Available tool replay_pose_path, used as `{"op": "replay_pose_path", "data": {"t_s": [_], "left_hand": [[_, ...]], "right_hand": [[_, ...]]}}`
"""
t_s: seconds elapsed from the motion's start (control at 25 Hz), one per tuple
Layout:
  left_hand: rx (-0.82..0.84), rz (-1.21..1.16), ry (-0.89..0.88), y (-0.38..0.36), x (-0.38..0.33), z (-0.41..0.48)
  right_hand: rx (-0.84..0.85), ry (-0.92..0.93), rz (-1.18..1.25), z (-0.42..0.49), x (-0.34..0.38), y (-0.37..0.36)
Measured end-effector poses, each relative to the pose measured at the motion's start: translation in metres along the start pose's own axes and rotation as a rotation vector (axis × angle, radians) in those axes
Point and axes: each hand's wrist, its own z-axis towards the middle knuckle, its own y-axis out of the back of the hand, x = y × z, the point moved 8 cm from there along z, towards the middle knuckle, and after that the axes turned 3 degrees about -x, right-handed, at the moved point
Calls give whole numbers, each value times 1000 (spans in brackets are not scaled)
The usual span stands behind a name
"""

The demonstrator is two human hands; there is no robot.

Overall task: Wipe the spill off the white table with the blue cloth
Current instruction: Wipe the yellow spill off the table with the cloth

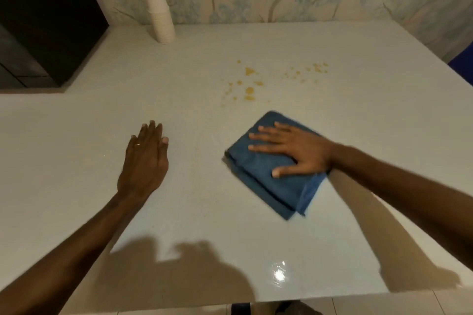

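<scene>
A folded blue cloth point(266, 176) lies flat on the white table point(194, 212), right of centre. My right hand point(294, 151) rests palm down on top of it with fingers spread, pressing it to the table. Just beyond the cloth, a spill of orange-yellow drops and blotches point(249, 89) is scattered across the table, stretching to the right toward further specks point(317, 68). The cloth's far corner is a short way from the nearest drops. My left hand point(144, 158) lies flat on the bare table to the left, fingers together, holding nothing.
A tall stack of white paper cups point(160, 11) stands at the back of the table near the wallpapered wall. A dark cabinet or appliance point(43, 20) fills the back left corner. The table's near edge runs along the bottom, with tiled floor below.
</scene>
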Motion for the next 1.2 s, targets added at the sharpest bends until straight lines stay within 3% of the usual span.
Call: {"op": "replay_pose_path", "data": {"t_s": [0.12,0.2,0.28,0.4,0.44,0.52,0.72,0.84,0.92,0.96,1.08,1.2], "left_hand": [[1,-17,14,2,0,0],[4,-36,16,0,0,-1],[4,-66,24,-1,0,-1],[25,-81,29,-1,0,1],[32,-73,25,-2,0,0],[57,-68,41,-3,2,0],[102,-40,92,3,3,4],[87,-81,83,3,3,3],[80,-84,77,5,-1,5],[77,-80,74,6,-2,5],[103,-62,82,2,1,4],[79,-46,23,-1,14,7]], "right_hand": [[-76,-414,32,51,-67,8],[-124,-643,77,87,-57,-3],[-153,-447,33,114,-10,-14],[-131,183,-24,122,34,-13],[-95,306,-26,128,26,-8],[-25,362,-20,151,-8,0],[-51,88,27,198,-158,31],[-137,-457,115,217,-246,43],[-173,-807,153,224,-258,38],[-186,-893,167,227,-248,35],[-243,-894,201,226,-189,35],[-238,-591,124,179,-111,21]]}}
